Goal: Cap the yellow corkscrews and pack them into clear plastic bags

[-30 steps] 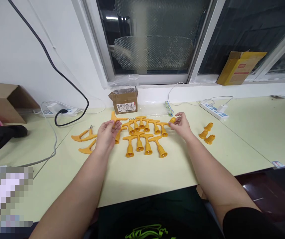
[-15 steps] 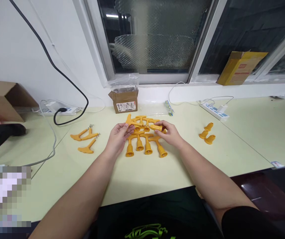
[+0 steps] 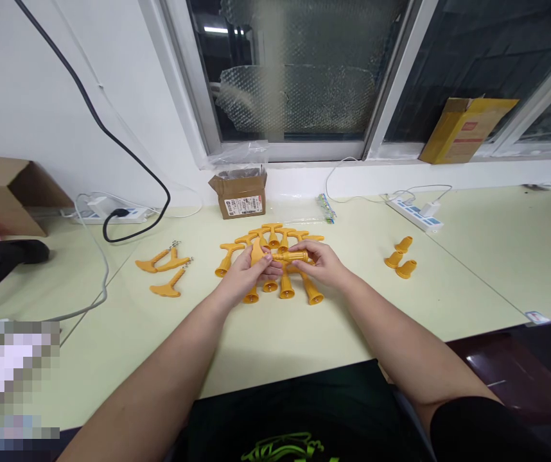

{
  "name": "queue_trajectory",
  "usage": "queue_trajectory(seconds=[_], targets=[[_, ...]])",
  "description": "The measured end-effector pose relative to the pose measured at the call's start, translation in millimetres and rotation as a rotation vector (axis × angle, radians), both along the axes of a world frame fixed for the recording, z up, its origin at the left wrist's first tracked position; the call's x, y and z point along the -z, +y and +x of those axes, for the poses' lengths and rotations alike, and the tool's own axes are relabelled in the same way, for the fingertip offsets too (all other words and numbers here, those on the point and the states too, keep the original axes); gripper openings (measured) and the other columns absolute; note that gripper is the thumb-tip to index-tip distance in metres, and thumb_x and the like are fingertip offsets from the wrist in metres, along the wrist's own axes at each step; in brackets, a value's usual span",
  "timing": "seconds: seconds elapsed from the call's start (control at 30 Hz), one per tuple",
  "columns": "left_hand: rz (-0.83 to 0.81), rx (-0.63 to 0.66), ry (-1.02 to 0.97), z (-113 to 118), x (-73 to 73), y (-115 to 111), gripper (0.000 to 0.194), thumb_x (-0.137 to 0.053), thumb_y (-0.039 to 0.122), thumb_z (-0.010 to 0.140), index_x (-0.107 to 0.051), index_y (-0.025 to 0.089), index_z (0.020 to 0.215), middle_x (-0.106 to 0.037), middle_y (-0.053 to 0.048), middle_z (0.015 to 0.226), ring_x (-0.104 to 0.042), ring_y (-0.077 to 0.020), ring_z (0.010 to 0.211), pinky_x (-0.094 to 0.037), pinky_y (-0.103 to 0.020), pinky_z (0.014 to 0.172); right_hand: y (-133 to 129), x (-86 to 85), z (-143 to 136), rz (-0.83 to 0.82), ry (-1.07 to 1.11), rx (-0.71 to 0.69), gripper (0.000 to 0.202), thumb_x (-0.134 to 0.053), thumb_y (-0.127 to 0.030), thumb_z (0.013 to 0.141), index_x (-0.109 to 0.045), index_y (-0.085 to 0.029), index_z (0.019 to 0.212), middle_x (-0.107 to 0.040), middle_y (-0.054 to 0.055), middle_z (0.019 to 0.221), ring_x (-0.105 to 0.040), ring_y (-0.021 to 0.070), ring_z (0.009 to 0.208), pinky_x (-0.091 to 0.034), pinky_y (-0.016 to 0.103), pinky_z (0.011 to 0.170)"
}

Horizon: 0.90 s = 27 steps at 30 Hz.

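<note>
My left hand is closed around the yellow T-shaped handle of a corkscrew. Fingers of my right hand grip a yellow bell-shaped sleeve, which sits over the screw, so handle and sleeve form one line. Beneath and around both hands lie several yellow corkscrews with their sleeves on, fanned in two rows and partly covered by my fingers. Off to the left are three corkscrew handles with bare metal spirals. Three loose yellow sleeves stand or lie at the right.
Behind the corkscrews stands an open cardboard box, with a clear plastic bag beside it. Power strips with cables lie along the wall at both sides. A black stand reaches in from the left.
My hands have come together and slightly lower. The sleeve, apart from the handle with the spiral showing between them before, now covers the spiral.
</note>
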State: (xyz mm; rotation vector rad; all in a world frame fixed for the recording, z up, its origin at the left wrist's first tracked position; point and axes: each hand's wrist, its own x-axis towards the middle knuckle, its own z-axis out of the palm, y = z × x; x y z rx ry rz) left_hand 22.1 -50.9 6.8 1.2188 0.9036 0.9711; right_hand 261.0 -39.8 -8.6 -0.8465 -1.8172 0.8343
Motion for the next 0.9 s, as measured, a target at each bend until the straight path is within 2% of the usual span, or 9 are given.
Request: queue_trajectory(seconds=[0.13, 0.27, 0.33, 0.43, 0.57, 0.63, 0.7, 0.83, 0.9], targets=[[0.203, -0.065, 0.06, 3.0, 0.3, -4.3, 0.045, -0.082, 0.047, 0.08, -0.052, 0.022, 0.103, -0.074, -0.004, 0.095, -0.077, -0.0237, 0.088, -0.063, -0.042, 0.088, -6.6, -4.7, -12.9, -0.423, 0.189, -0.095, 0.032, -0.075, -0.046, 0.086, -0.069, -0.018, 0.099, -0.072, 0.004, 0.087, -0.064, 0.014, 0.068, -0.054, 0.027, 0.065], [0.365, -0.061, 0.107, 1.9, -4.4, -10.1, 0.043, -0.087, 0.044, 0.074, -0.056, 0.021, 0.093, -0.076, -0.007, 0.1, -0.075, -0.0262, 0.098, -0.062, -0.044, 0.093, -14.0, -18.5, -21.5, -0.962, 0.297, -0.237, 0.035, -0.065, -0.05, 0.092, -0.066, -0.015, 0.096, -0.061, -0.001, 0.063, -0.047, 0.0069, 0.044, -0.039, 0.018, 0.041], [0.398, -0.053, 0.115, 0.3, -7.3, -11.8, 0.044, -0.089, 0.043, 0.07, -0.056, 0.021, 0.088, -0.076, -0.007, 0.096, -0.074, -0.028, 0.101, -0.061, -0.045, 0.093, -18.1, -24.4, -22.9, -1.132, 0.283, -0.288, 0.036, -0.058, -0.049, 0.096, -0.065, -0.015, 0.102, -0.056, -0.003, 0.057, -0.04, 0.0061, 0.04, -0.031, 0.015, 0.036], [0.405, -0.091, 0.159, -1.8, -10.2, -11.0, 0.046, -0.092, 0.043, 0.066, -0.057, 0.02, 0.084, -0.075, -0.005, 0.089, -0.075, -0.0283, 0.095, -0.062, -0.044, 0.089, -23.2, -24.7, -24.5, -1.025, 0.259, -0.322, 0.036, -0.061, -0.052, 0.094, -0.061, -0.019, 0.109, -0.061, -0.002, 0.065, -0.048, 0.0094, 0.046, -0.043, 0.02, 0.041], [0.343, -0.183, 0.176, -3.2, -10.6, -6.2, 0.045, -0.091, 0.043, 0.067, -0.058, 0.02, 0.087, -0.074, -0.005, 0.085, -0.075, -0.0256, 0.083, -0.062, -0.04, 0.079, -25.6, -14.8, -29.1, -0.362, 0.22, -0.086, 0.042, -0.087, -0.041, 0.074, -0.062, -0.023, 0.103, -0.067, 0.003, 0.099, -0.064, 0.0159, 0.083, -0.059, 0.03, 0.073], [0.298, -0.196, 0.144, -4.5, -9.7, -4.1, 0.046, -0.091, 0.042, 0.068, -0.056, 0.021, 0.089, -0.072, -0.003, 0.079, -0.073, -0.0235, 0.076, -0.061, -0.038, 0.074, -24.8, -11.4, -30.7, -0.218, 0.196, 0.017, 0.038, -0.088, -0.04, 0.073, -0.065, -0.021, 0.097, -0.067, 0.004, 0.1, -0.064, 0.0166, 0.087, -0.058, 0.031, 0.078], [0.295, -0.178, 0.137, -6.2, -8.1, -3.0, 0.045, -0.091, 0.04, 0.068, -0.056, 0.021, 0.089, -0.071, -0.002, 0.077, -0.071, -0.0212, 0.073, -0.06, -0.036, 0.072, -23.5, -11.4, -29.9, -0.353, 0.231, -0.032, 0.034, -0.082, -0.045, 0.08, -0.064, -0.019, 0.092, -0.067, 0.003, 0.089, -0.065, 0.0148, 0.077, -0.058, 0.029, 0.072], [0.363, 0.034, 0.148, -7.0, -4.5, -4.3, 0.043, -0.094, 0.035, 0.063, -0.058, 0.019, 0.082, -0.072, -0.005, 0.089, -0.07, -0.0213, 0.083, -0.06, -0.037, 0.08, -21.6, -18.1, -20.9, -0.993, 0.229, -0.469, 0.035, -0.064, -0.052, 0.095, -0.059, -0.018, 0.099, -0.062, -0.001, 0.066, -0.056, 0.0106, 0.048, -0.051, 0.021, 0.045], [0.374, 0.111, 0.111, -5.4, -3.3, -5.9, 0.045, -0.095, 0.032, 0.06, -0.058, 0.019, 0.081, -0.072, -0.005, 0.091, -0.069, -0.0211, 0.085, -0.06, -0.038, 0.083, -21.3, -21.7, -16.6, -1.16, 0.222, -0.639, 0.033, -0.054, -0.051, 0.101, -0.056, -0.018, 0.108, -0.058, -0.004, 0.061, -0.049, 0.0097, 0.04, -0.044, 0.019, 0.037]])
